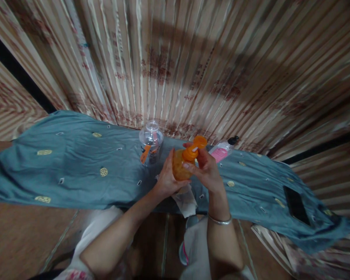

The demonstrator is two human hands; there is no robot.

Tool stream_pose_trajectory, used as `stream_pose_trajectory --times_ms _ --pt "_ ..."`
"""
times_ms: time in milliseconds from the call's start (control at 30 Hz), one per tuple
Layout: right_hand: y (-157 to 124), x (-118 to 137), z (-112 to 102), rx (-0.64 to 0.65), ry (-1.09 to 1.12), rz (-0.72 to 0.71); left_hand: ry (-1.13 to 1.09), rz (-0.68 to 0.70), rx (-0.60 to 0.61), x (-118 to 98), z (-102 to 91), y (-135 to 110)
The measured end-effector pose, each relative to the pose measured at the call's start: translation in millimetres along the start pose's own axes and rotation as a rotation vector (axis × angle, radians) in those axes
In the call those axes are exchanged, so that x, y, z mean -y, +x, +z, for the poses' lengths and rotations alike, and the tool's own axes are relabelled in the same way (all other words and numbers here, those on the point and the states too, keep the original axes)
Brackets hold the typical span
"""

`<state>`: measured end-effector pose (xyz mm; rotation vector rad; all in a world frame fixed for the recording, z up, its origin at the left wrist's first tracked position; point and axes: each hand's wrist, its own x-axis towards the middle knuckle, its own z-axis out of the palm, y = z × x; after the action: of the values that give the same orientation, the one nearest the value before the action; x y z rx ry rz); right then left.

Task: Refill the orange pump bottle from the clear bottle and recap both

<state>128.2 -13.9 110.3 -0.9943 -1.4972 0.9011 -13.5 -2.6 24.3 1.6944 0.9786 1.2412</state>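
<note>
A round bottle of yellow-orange liquid (179, 168) is held up over the cloth, tilted a little to the right. My left hand (167, 179) wraps its body from the left and below. The fingers and thumb of my right hand (206, 169) are closed around the bottle's orange cap (190, 154), whose round lid part stands out at the upper right. A clear plastic bottle (151, 142) with an orange label stands uncapped to the left of my left hand. Beyond my right hand a clear bottle with a pink label (221, 152) and a black top lies on its side.
A teal cloth with yellow patterns (81, 163) covers the long surface before me. White tissue (187, 201) hangs at its front edge below my hands. A black phone (296, 204) lies at the right end. A pleated curtain (175, 70) rises close behind.
</note>
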Motion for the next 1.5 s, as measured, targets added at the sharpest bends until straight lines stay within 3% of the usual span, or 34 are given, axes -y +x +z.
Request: stream_pose_trajectory --times_ms 200,533,733,833,1267,1500 --pt "-3 6 -4 0.080 -0.031 0.008 0.005 0.007 0.013 -1 -1.6 0" --pt "2 0 5 -0.106 -0.079 -0.015 0.035 -0.003 0.005 -1 -0.9 0" --pt "-3 13 1 0.034 -0.010 -0.026 0.037 -0.001 0.016 -3 -1.8 0" --pt "-4 12 0 0.039 -0.006 -0.001 0.035 0.004 0.017 -3 -1.8 0" --pt "1 2 9 -0.121 -0.095 -0.025 0.033 0.000 0.015 -5 -2.3 0" --pt "-1 17 -3 0.000 -0.073 -0.029 0.013 0.014 0.034 -1 -1.6 1"
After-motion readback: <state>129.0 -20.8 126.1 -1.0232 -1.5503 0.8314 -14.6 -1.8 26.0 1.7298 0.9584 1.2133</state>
